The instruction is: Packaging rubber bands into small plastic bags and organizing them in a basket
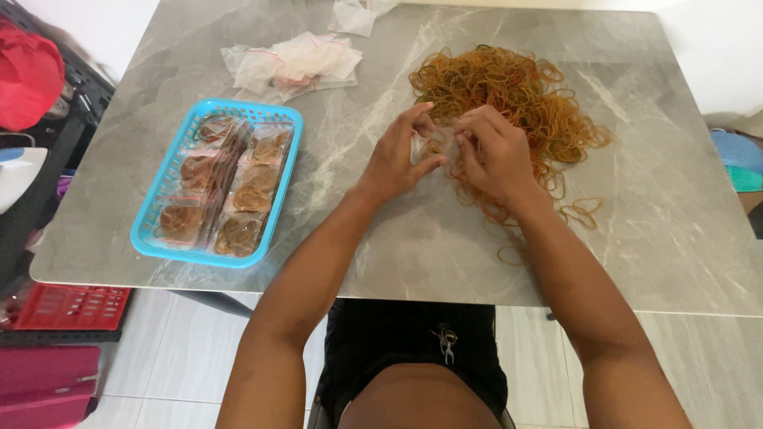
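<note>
Right now both hands meet over the middle of the grey marble-look worktop [636, 238], at the near edge of a loose heap of rubber bands [517, 95] in brown, orange and a few greens. The left hand [401, 155] has its thumb and forefinger curled towards each other, pinching what seems to be a small clear bag [439, 143], though the plastic is hard to make out against the stone. The right hand [491, 152] is bunched just beside it, fingertips pressed together at the same spot, and it lies over the bands. A few stray bands [584, 210] trail towards the near edge. Towards the left edge sits a blue plastic basket [163, 238] holding filled bags of bands [238, 187]. Near the far edge lies a pile of empty clear bags [294, 63].
</note>
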